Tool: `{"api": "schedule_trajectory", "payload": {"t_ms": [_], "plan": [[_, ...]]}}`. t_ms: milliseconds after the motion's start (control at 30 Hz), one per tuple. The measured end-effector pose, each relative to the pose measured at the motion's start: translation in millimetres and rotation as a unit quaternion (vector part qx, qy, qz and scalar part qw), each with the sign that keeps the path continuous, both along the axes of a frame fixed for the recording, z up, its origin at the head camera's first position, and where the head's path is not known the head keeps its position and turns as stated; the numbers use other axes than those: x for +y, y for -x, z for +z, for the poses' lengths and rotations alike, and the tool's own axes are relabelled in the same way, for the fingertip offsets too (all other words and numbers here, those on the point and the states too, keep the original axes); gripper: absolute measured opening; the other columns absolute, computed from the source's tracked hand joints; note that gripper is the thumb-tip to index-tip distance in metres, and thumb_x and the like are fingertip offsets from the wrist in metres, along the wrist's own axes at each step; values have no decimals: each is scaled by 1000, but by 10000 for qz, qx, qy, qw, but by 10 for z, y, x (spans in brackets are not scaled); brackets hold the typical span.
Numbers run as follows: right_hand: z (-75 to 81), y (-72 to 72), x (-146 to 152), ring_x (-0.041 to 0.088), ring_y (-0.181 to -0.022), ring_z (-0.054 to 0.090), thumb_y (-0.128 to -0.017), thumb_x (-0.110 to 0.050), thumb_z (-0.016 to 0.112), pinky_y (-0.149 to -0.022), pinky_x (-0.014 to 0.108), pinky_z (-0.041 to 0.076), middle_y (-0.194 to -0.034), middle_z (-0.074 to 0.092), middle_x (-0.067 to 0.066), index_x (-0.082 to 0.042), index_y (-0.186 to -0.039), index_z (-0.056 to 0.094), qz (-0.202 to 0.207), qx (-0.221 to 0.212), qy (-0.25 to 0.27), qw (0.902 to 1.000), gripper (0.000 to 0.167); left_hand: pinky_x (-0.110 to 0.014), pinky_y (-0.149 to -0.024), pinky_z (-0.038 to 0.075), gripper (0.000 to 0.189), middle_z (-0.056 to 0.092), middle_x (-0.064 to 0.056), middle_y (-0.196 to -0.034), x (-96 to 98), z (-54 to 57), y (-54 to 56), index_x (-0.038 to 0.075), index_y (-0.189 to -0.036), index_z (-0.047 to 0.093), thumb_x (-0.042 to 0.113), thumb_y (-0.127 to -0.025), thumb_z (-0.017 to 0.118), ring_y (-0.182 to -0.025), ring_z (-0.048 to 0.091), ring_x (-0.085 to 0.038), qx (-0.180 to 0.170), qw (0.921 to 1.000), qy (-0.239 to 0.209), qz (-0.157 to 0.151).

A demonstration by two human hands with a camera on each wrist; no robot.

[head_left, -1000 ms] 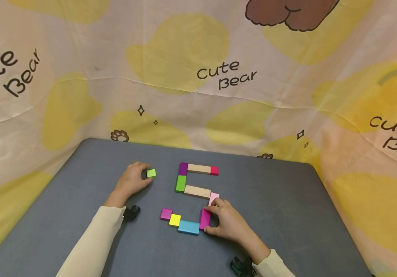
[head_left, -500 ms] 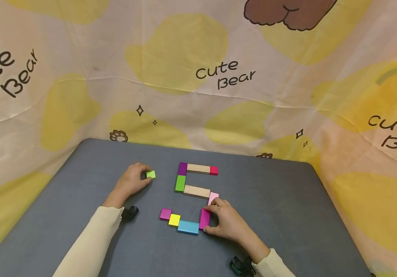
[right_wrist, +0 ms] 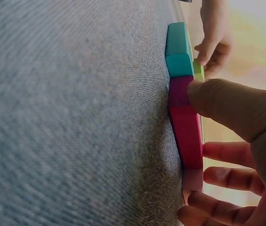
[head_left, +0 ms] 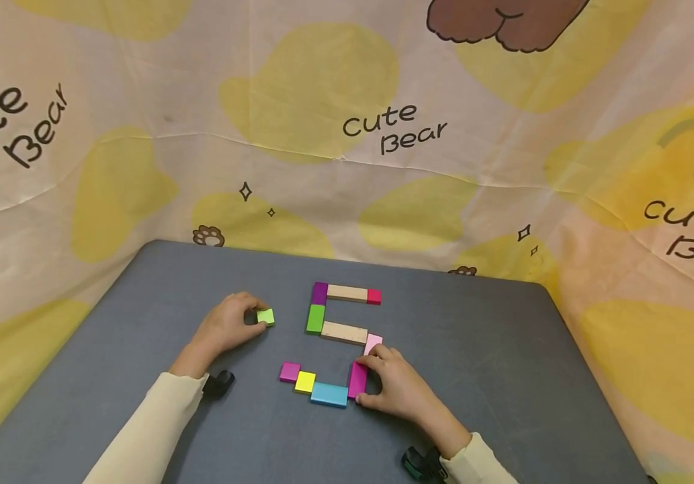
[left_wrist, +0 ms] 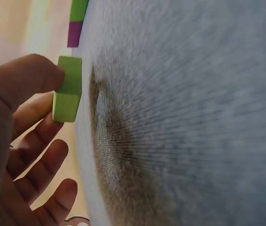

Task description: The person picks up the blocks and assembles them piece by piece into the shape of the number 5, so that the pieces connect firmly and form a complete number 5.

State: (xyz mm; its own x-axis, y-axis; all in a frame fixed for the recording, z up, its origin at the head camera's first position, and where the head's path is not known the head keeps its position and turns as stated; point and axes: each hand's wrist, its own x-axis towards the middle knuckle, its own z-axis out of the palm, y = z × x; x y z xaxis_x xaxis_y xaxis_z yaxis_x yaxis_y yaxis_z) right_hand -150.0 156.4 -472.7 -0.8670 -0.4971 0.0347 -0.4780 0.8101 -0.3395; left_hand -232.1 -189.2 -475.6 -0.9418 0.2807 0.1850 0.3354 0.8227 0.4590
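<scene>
My left hand point(head_left: 226, 327) pinches a small light green block point(head_left: 266, 317) between thumb and forefinger. In the left wrist view that block point(left_wrist: 68, 89) is held a little off the grey tabletop, the other fingers spread loosely. On the right, my right hand point(head_left: 404, 386) grips a magenta block point(head_left: 357, 380) lying flat, with thumb and forefinger at its two ends. In the right wrist view the thumb touches the near end of this magenta block point(right_wrist: 186, 136). It joins a light pink block point(head_left: 373, 344) and a blue block point(head_left: 329, 394).
The flat row continues with a yellow block point(head_left: 305, 382) and a purple-pink block point(head_left: 289, 372). Farther back lie two bare wood blocks point(head_left: 344, 333), a green block point(head_left: 316, 319), a dark purple block point(head_left: 320, 293) and a red block point(head_left: 373, 296). A printed cloth point(head_left: 322, 202) stands behind the table point(head_left: 473, 349).
My left hand has shifted slightly toward the near side of the table, with the light green block still pinched. The right hand and the row of blocks have stayed put.
</scene>
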Motion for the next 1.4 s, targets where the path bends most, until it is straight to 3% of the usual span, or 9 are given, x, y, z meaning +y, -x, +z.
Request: {"api": "schedule_trajectory", "payload": {"t_ms": [400,667,867,1167,1400], "plan": [[5,-2,-3,12,-93,49,-72,-45,80,-75,27,49,-103,58,-3,-16,-118,67,18,58,-23,10000,56,-38,-80,51,25,67,1,-95,75,-2,-206,11,-100,72,21,-78,77,-87,58,-15,-26,9972,65,-743],[4,-1,2,12,-91,50,-71,-43,80,-76,28,49,-102,59,-3,-16,-116,69,37,189,88,9998,54,-40,-83,51,25,67,2,-96,151,-6,-321,13,-101,72,20,-77,78,-92,59,-16,-9,9954,84,-951],[7,-10,5,12,-91,50,-72,-43,80,-74,27,48,-101,58,-3,-16,-116,69,0,98,63,9999,53,-39,-85,52,26,67,4,-98,205,25,-385,15,-103,72,19,-78,78,-94,59,-15,-195,9947,119,-1000],[14,-22,-1,12,-91,50,-72,-42,80,-72,25,48,-101,58,-3,-16,-116,69,-25,108,50,9999,53,-37,-84,52,26,66,6,-98,253,16,-410,16,-104,73,19,-79,77,-93,58,-12,-482,9925,151,-1112],[24,-32,-11,12,-90,50,-72,-42,80,-72,26,48,-100,58,-3,-16,-116,69,-12,164,7,9999,53,-34,-82,52,25,66,7,-97,265,-8,-410,15,-104,73,18,-79,77,-92,58,-10,-471,9912,162,-1228]]}}
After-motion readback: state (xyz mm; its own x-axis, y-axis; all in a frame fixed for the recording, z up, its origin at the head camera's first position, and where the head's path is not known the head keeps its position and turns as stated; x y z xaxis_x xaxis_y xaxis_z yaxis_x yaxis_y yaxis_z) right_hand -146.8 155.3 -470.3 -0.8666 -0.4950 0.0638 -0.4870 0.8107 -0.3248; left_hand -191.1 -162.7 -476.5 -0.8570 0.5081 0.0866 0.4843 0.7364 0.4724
